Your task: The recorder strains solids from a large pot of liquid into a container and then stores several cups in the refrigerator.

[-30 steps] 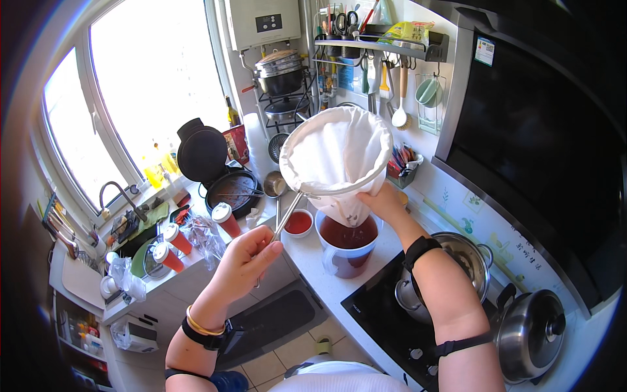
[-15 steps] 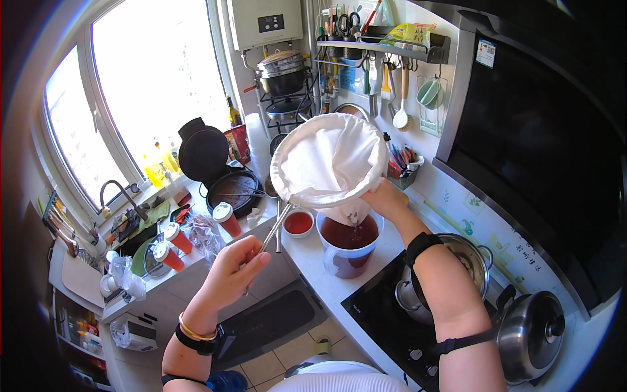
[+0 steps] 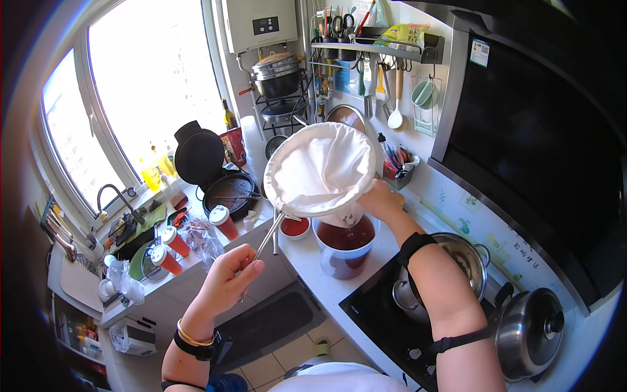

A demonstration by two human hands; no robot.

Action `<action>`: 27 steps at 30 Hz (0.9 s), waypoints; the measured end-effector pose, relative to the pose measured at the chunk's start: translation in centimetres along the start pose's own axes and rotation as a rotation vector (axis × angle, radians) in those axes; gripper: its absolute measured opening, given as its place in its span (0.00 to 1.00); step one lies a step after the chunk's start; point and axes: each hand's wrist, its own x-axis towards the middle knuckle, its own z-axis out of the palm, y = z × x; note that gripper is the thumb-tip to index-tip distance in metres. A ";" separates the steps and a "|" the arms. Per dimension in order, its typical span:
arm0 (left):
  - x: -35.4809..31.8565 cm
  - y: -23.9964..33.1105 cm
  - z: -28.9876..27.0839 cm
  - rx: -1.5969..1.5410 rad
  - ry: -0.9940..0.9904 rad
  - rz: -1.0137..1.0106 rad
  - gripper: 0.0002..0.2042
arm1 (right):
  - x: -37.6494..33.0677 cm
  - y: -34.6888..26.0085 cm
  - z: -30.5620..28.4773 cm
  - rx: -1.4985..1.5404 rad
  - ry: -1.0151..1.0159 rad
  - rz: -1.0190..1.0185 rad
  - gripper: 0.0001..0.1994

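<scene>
A white cloth strainer (image 3: 320, 166) with a round rim and a wire handle hangs tilted over a clear pitcher (image 3: 344, 266) of dark red-brown liquid. Its wet, stained tip is just above the liquid, and drops seem to fall from it. My left hand (image 3: 228, 277) is closed around the wire handle. At the right side of the rim, my right hand (image 3: 381, 199) grips the strainer; some of its fingers are hidden behind the cloth. Close by the pitcher's left side stands a small white bowl of red liquid (image 3: 295, 227).
To the right, a steel pot (image 3: 482, 264) sits on the black cooktop (image 3: 372, 304), with a lidded pot (image 3: 530, 336) beyond it. Several lidded red cups (image 3: 224, 223) line the left counter near an open electric griddle (image 3: 199, 157). Utensils hang below a wall shelf (image 3: 372, 47).
The strainer and both hands have shifted slightly left, and the strainer sits a little lower. My view has also moved slightly. Both grips are the same.
</scene>
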 end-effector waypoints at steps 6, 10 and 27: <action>0.0 0.0 0.0 -0.036 -0.010 -0.008 0.14 | 0.6 0.7 0.8 -0.031 0.021 -0.015 0.15; 0.2 -0.3 0.0 -0.022 -0.013 0.010 0.15 | 0.6 1.1 1.1 -0.034 0.032 0.025 0.15; 0.5 -1.4 0.2 -0.109 -0.025 -0.007 0.10 | -0.1 1.8 1.0 -0.141 0.038 -0.067 0.19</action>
